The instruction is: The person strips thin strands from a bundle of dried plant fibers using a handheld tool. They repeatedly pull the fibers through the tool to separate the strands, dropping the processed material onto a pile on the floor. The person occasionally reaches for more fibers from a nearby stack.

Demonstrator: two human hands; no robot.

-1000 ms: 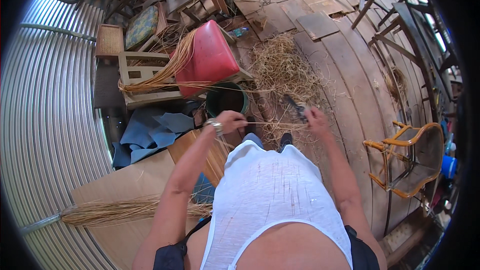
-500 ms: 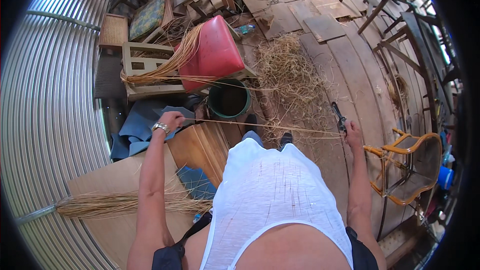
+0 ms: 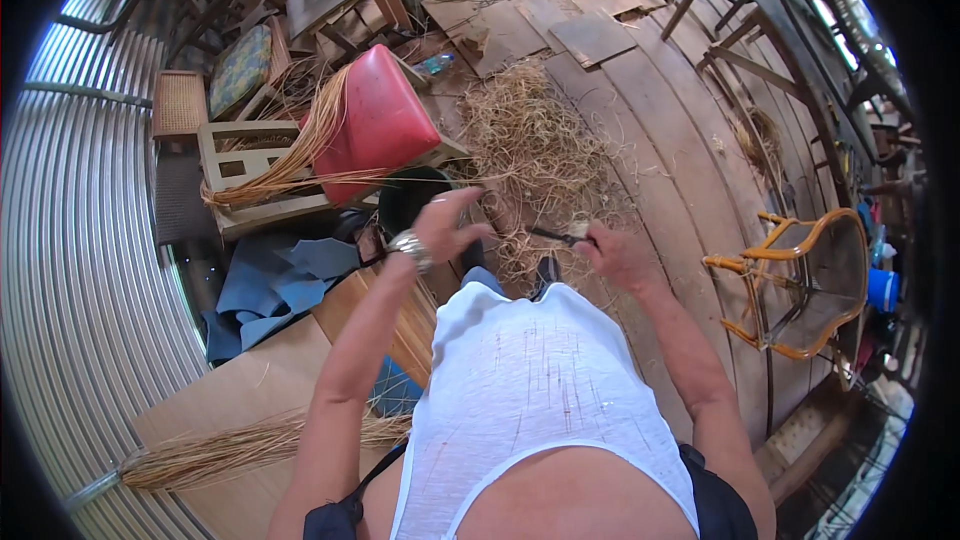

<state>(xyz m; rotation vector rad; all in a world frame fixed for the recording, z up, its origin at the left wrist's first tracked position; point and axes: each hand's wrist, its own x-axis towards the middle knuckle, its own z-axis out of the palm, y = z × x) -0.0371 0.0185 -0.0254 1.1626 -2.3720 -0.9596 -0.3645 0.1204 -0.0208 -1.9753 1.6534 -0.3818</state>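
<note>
My left hand (image 3: pixel 447 227), with a metal watch (image 3: pixel 411 251) at its wrist, is in front of the dark green bucket (image 3: pixel 398 202). Its fingers are stretched and apart, and no strip shows in it. Closer to the middle, my right hand (image 3: pixel 617 258) is closed around a slim dark hand tool (image 3: pixel 549 234) whose tip points left; its exact kind is unclear. Beyond both hands lies a tangled heap of thin fibre shavings (image 3: pixel 535 135). Long cane-like strips (image 3: pixel 312 145) drape over a pale chair frame beside a red seat (image 3: pixel 385 115).
A bundle of strips (image 3: pixel 220 452) lies on a light board (image 3: pixel 265 365) at lower left, near blue sheets (image 3: pixel 275 285). A corrugated metal wall (image 3: pixel 90 260) runs along the left. A rattan chair (image 3: pixel 810 285) stands at right, and dark chair frames (image 3: pixel 770 50) are stacked farther back.
Both hands have come inward from wide apart. The thin strip stretched between them no longer shows, and my left fingers have spread. The tool has swung to point left.
</note>
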